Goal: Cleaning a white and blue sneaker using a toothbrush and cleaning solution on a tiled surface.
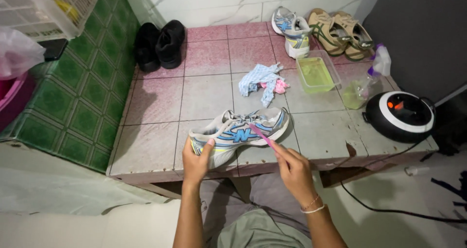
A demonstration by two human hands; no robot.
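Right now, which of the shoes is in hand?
The white-and-blue sneaker at the tiled platform's front edge, gripped by the left hand; its mate, the black and tan pairs sit at the back.

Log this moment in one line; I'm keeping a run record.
left hand: steadies white-and-blue sneaker at toe | right hand: holds pink brush on sneaker's side | surface: tiled ledge

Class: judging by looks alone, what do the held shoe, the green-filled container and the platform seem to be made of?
Shoe: probably mesh fabric with synthetic overlays; weave and laces show. Container: clear plastic, liquid visible through its walls. Platform: speckled, matte tiles; grout lines cross it.
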